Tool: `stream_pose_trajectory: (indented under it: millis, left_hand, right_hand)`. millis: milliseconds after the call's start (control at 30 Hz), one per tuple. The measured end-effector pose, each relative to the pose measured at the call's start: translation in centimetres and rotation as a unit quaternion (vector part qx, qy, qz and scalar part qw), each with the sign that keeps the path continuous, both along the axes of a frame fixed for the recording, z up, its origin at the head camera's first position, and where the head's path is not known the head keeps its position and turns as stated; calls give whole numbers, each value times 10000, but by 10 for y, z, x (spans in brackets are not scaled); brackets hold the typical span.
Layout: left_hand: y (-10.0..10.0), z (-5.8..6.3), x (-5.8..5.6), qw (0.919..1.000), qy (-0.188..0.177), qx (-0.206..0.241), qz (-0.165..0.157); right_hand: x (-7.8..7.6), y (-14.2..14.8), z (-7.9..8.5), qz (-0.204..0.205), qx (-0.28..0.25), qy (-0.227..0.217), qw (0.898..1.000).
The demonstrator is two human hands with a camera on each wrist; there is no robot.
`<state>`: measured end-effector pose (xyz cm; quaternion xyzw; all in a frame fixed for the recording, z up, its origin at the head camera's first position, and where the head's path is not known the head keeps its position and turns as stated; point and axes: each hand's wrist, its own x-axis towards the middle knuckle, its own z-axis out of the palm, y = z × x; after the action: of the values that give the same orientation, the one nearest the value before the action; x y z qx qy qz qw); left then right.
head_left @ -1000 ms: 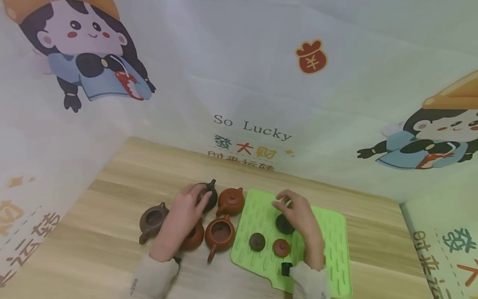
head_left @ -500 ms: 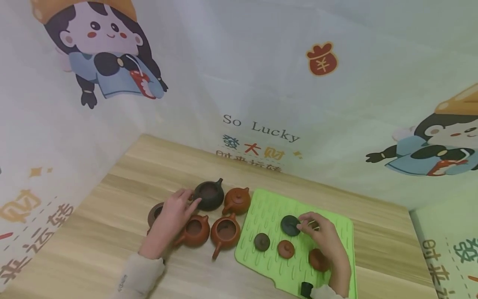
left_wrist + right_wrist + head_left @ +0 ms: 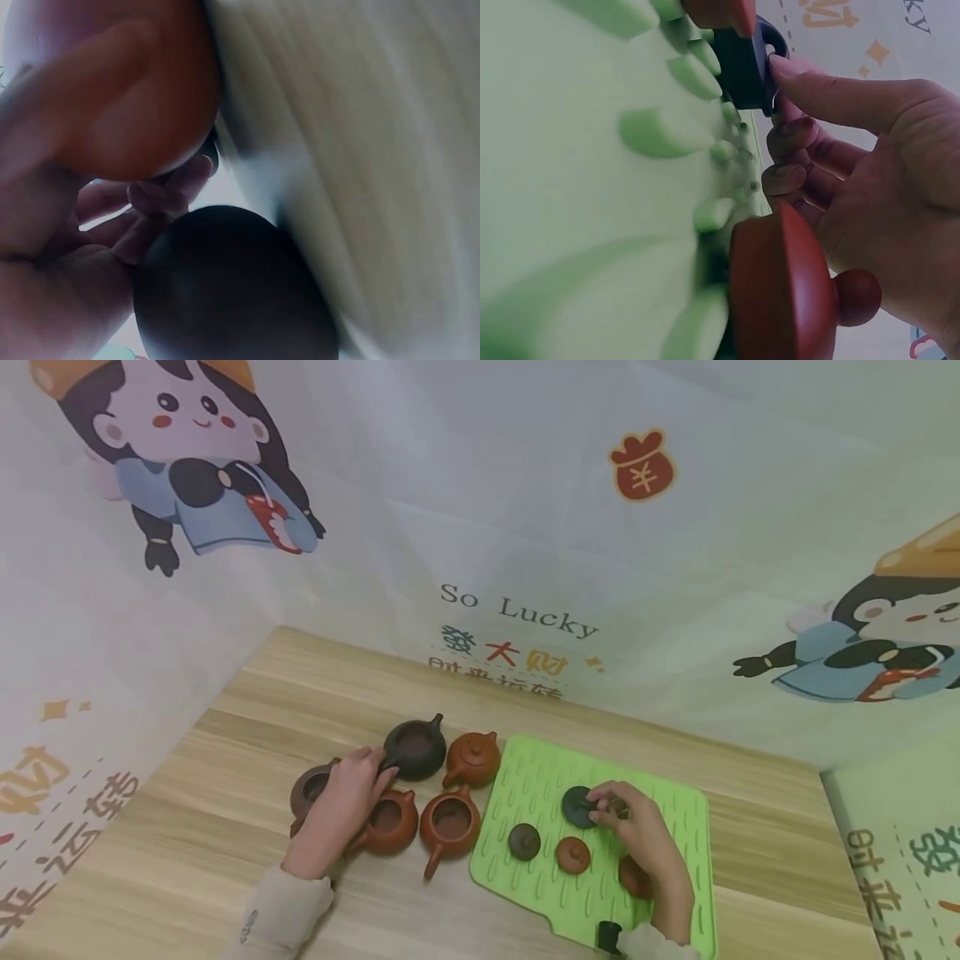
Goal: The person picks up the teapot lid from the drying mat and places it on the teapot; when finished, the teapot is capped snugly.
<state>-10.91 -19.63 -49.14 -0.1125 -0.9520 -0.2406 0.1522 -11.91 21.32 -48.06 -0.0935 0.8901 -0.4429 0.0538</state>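
In the head view my left hand (image 3: 339, 806) reaches between a brown teapot (image 3: 303, 785) and a small orange teapot (image 3: 396, 831). Its fingertips pinch the handle end of a lidless black teapot (image 3: 431, 762); in the left wrist view the orange teapot (image 3: 150, 112) hides most of that grip. My right hand (image 3: 643, 835) pinches the knob of a black teapot lid (image 3: 576, 807) over the green mat. From the right wrist, thumb and finger meet at the loop-shaped knob of this black lid (image 3: 739, 71), which stands low by the mat's ridges.
Two more orange teapots, one lidded (image 3: 474, 760) and one without a lid (image 3: 468, 837), stand beside the green mat (image 3: 525, 760). On the mat lie a brown lid (image 3: 523, 842), an orange lid (image 3: 572, 855), a reddish lid (image 3: 634, 878) partly under my right wrist.
My left hand has come down from above the black teapot to its handle. My right hand has moved from above the mat to the black lid's knob. The last half second shows little movement.
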Motion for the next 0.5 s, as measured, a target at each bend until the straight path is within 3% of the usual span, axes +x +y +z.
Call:
stream_pose_trajectory:
  millis: [167,267,500]
  left_hand:
    - [-7,-24,-9,9997,249,66,-35]
    - [-9,-32,-13,9996,297,29,-16]
    - [0,-2,-4,9999,81,-65,59]
  right_hand:
    - [-2,-7,2,-71,131,-108,9998]
    - [-4,-13,2,-206,305,-164,9992]
    - [-4,-19,3,-431,528,116,9976]
